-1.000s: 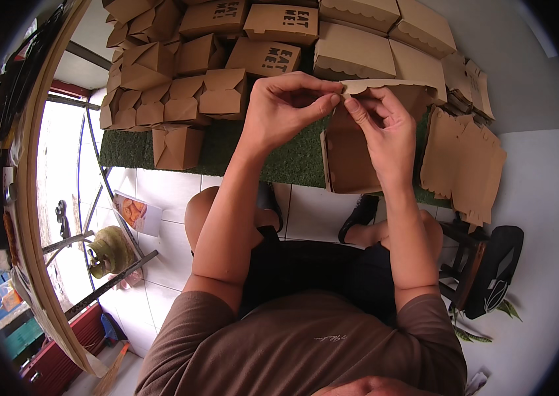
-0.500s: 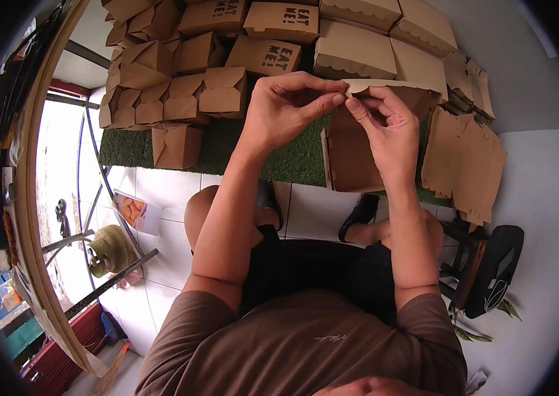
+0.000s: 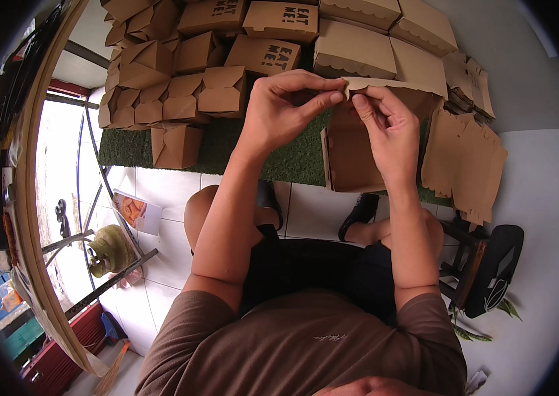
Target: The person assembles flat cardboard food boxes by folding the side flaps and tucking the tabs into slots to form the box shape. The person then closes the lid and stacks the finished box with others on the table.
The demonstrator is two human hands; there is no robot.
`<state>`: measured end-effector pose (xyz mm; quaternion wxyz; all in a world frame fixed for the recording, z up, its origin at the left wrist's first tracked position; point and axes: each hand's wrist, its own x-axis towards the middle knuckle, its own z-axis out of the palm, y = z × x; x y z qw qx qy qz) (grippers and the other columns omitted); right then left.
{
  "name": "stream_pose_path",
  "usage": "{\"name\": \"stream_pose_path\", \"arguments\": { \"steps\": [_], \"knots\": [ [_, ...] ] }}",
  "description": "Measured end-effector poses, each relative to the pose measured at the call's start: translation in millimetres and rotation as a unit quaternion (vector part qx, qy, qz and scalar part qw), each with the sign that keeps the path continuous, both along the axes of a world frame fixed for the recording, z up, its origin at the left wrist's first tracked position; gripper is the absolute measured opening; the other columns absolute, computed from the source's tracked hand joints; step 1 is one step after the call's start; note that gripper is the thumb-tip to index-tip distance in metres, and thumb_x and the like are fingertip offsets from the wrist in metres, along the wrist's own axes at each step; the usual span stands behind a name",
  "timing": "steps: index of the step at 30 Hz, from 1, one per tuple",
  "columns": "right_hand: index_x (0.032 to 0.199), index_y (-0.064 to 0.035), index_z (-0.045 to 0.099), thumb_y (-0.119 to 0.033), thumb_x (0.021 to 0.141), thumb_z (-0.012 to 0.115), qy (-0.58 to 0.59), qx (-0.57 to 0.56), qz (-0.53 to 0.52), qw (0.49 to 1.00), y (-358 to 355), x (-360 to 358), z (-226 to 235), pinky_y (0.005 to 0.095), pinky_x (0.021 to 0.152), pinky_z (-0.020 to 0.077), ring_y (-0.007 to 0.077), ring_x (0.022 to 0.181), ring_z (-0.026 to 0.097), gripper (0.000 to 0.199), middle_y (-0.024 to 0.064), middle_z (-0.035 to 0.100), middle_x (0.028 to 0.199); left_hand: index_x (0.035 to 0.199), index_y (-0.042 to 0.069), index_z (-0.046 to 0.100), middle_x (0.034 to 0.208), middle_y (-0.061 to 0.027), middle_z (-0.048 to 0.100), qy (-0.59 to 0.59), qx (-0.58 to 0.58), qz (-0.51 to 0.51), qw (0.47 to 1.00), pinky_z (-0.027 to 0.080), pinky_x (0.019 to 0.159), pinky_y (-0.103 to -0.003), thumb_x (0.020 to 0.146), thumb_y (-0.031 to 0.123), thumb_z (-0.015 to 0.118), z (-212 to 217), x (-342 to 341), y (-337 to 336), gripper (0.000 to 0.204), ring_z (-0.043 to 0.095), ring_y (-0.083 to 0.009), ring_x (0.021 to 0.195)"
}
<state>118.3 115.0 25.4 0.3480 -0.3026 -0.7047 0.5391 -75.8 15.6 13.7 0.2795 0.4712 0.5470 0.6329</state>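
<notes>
We see dark block lettering printed on the tops of two brown boxes, the upper box (image 3: 281,20) and the lower box (image 3: 263,54), with part of the same print on a third (image 3: 213,18) beside them. A small pale script mark sits on the chest of our brown shirt (image 3: 293,350).

The open cardboard box (image 3: 352,158) stands on the green turf (image 3: 276,162), just in front of us, its inside facing up. Our left grip (image 3: 279,109) is closed to a pinch, thumb and forefinger on the corner of the box's raised pale flap (image 3: 398,84). Our right grip (image 3: 390,129) is just beside it, thumb and bent fingers close together at the flap's edge; we cannot tell how firmly they hold it. Most of the box lies below and between our grips, partly hidden by the right one. Flattened cardboard sheets (image 3: 461,155) lie just to its right.
</notes>
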Motion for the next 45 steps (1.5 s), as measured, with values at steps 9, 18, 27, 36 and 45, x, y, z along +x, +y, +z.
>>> {"name": "stream_pose_path", "arguments": {
  "steps": [9,18,27,36,45],
  "knots": [
    [0.124,-0.0006,0.084,-0.02,0.114,0.085,-0.001,0.027,-0.005,1.0,3,2,-1,0.023,0.079,0.0545,0.0025,0.088,0.069,0.022,-0.0005,0.084,0.1,0.123,0.003,0.093,0.117,-0.0104,0.09,-0.007,0.031,-0.005,0.999,0.066,0.097,-0.03,0.1,0.005,0.095,-5,0,2,0.023,0.083,-0.0143,0.108],
    [0.123,-0.0014,0.084,-0.015,0.109,0.087,0.023,0.047,-0.035,0.998,-1,-4,-9,0.0275,0.086,0.0614,0.0078,0.092,0.079,0.019,0.0025,0.088,0.103,0.126,0.002,0.092,0.12,-0.0116,0.088,-0.011,0.033,-0.02,0.999,0.064,0.097,-0.031,0.101,0.001,0.093,-6,1,1,0.025,0.081,-0.0164,0.109],
    [0.121,-0.0019,0.085,-0.015,0.109,0.088,0.034,0.035,-0.03,0.998,0,-4,-10,0.0281,0.088,0.0624,0.0089,0.094,0.081,0.018,0.0022,0.088,0.104,0.127,0.001,0.092,0.122,-0.0118,0.087,-0.035,0.031,-0.033,0.998,0.064,0.1,-0.032,0.103,0.001,0.091,-6,2,0,0.024,0.081,-0.0174,0.112],
    [0.122,-0.0008,0.085,-0.015,0.11,0.088,0.051,0.014,-0.031,0.998,-3,-5,-10,0.0252,0.087,0.0617,0.0066,0.095,0.079,0.019,0.0019,0.088,0.105,0.13,0.0,0.09,0.122,-0.0118,0.087,-0.088,0.038,-0.047,0.994,0.065,0.101,-0.033,0.106,0.0,0.087,-7,2,0,0.024,0.081,-0.0177,0.112],
    [0.125,0.0009,0.084,-0.013,0.11,0.088,0.052,-0.001,-0.027,0.998,-6,-4,-12,0.0241,0.091,0.0632,0.0075,0.102,0.081,0.021,0.0049,0.089,0.114,0.123,0.004,0.093,0.118,-0.0096,0.088,-0.036,0.054,-0.02,0.998,0.066,0.097,-0.03,0.101,0.001,0.092,-12,2,5,0.022,0.082,-0.015,0.109]
  ]
}}
